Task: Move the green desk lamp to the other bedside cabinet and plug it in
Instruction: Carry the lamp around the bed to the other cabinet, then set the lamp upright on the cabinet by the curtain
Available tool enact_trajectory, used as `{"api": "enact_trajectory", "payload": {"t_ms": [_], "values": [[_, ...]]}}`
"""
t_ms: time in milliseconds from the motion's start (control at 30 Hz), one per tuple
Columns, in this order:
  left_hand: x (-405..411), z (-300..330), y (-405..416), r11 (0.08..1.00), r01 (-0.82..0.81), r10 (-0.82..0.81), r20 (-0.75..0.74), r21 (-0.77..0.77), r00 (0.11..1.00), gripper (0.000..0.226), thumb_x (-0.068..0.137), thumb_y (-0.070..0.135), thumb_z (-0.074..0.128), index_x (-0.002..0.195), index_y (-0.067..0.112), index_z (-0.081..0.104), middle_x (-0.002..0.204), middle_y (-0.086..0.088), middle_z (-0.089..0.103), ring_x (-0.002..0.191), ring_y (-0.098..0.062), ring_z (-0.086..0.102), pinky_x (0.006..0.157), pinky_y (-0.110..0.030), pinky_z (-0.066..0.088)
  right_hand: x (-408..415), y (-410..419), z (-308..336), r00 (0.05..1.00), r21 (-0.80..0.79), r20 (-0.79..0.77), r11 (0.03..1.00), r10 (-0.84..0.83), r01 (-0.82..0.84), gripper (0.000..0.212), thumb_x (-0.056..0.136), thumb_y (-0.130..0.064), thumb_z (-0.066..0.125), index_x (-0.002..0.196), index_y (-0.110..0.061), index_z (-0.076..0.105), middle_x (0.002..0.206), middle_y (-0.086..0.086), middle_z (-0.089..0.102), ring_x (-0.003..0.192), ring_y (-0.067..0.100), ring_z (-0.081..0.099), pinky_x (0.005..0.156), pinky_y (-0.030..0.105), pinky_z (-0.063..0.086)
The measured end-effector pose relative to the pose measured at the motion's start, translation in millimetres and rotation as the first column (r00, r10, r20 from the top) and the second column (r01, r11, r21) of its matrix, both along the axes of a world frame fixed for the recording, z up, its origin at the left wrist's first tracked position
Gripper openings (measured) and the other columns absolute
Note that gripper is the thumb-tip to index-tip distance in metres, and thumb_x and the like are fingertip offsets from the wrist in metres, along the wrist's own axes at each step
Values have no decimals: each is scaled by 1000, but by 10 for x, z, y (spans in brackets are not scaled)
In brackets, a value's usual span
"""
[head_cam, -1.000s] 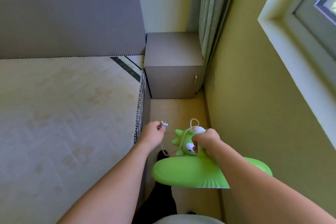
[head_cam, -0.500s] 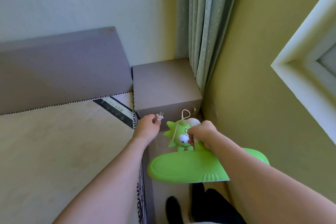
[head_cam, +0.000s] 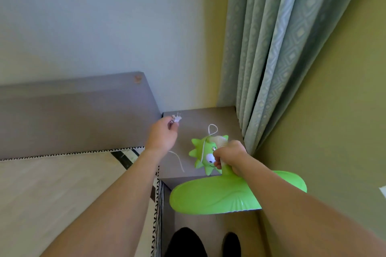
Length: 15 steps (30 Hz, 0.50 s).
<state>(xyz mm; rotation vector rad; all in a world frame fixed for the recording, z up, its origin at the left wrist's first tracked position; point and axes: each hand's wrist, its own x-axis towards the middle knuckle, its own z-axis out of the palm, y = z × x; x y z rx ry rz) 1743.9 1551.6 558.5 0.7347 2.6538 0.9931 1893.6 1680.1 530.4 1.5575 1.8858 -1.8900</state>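
The green lamp (head_cam: 217, 183) hangs in the air over the front edge of the grey cabinet (head_cam: 200, 119), gripped by its neck in the right hand (head_cam: 230, 157), fingers wrapped tight around it. The left hand (head_cam: 161, 137) reaches further in, above the cabinet's top near the headboard (head_cam: 73, 115), pinching the white plug (head_cam: 177, 118). The white cord (head_cam: 203, 148) loops between the two hands. Both forearms stretch forward, apart.

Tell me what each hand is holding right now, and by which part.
The left hand pinches the cord's plug by its body, prongs pointing away. The right hand grips the green lamp by its neck, just above the base.
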Motion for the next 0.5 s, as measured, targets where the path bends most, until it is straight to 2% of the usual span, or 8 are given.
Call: {"api": "enact_trajectory", "payload": {"t_ms": [100,200,267,333,400,500], "values": [[-380,73,303,998,63,-62,-59,16,996,19,91,24,52,82,10,60,61,-3,54,61,-30,50,57,-34,38,-391,213,-46,999,-11,33,1000,-18,18,24,61,9,57,85,10,57,58,22,63,51,32,64,67,49,60],[-771,9,551,992,130,-130,-108,-8,986,17,91,26,51,82,13,58,52,3,46,58,-29,47,54,-32,33,-714,389,-144,996,-9,88,999,-34,35,26,60,8,59,86,7,56,55,20,63,51,32,65,67,49,60],[-1042,-150,716,984,173,-175,-57,-40,983,18,92,26,52,81,12,56,51,4,44,60,-30,47,56,-32,33,-932,505,-236,988,-15,142,998,-58,61,25,58,7,60,82,5,54,53,18,63,53,32,66,70,51,60],[-1238,-349,851,972,222,-221,25,-76,975,19,93,25,51,83,11,58,57,4,50,70,-34,55,61,-35,41,-1119,579,-283,980,-13,190,998,-60,64,22,57,5,60,78,2,54,53,16,63,57,34,67,72,50,59],[-1412,-589,1003,965,244,-234,102,-99,967,19,94,23,50,92,9,63,74,-5,65,81,-34,61,73,-39,48,-1292,669,-361,972,-11,226,997,-66,70,25,57,4,61,80,2,54,64,19,65,70,39,72,71,49,59],[-1659,-999,1287,956,265,-239,192,-126,952,19,93,22,52,96,8,64,91,-14,70,89,-34,63,77,-39,47,-1531,800,-492,955,-19,288,996,-75,84,26,57,3,62,83,3,58,78,23,68,78,40,72,70,47,59]]}}
